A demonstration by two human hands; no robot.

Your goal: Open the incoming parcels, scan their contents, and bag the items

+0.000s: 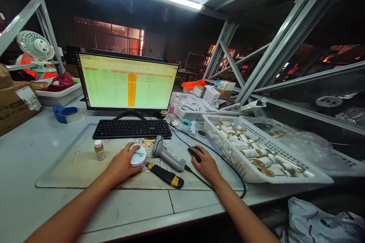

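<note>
My left hand (pixel 123 164) is closed around a round white jar (pixel 138 155) with dark lettering on its lid, resting on the patterned desk mat (pixel 65 165). My right hand (pixel 205 164) lies over a black computer mouse (pixel 195 155), fingers on top of it. Between the hands are a grey barcode scanner (pixel 168 155) with a cable and a black and yellow utility knife (pixel 165 175). A small bottle with a white cap (pixel 99 150) stands upright to the left of my left hand. Behind them sits a black keyboard (pixel 131 128).
A monitor (pixel 128 81) showing a spreadsheet stands at the back. On the right, a white basket (pixel 225 155) holds many small bottles. A blue tape dispenser (pixel 67 114), a cardboard box (pixel 18 106) and a fan (pixel 35 45) are on the left. Metal shelf posts (pixel 273 41) rise at right.
</note>
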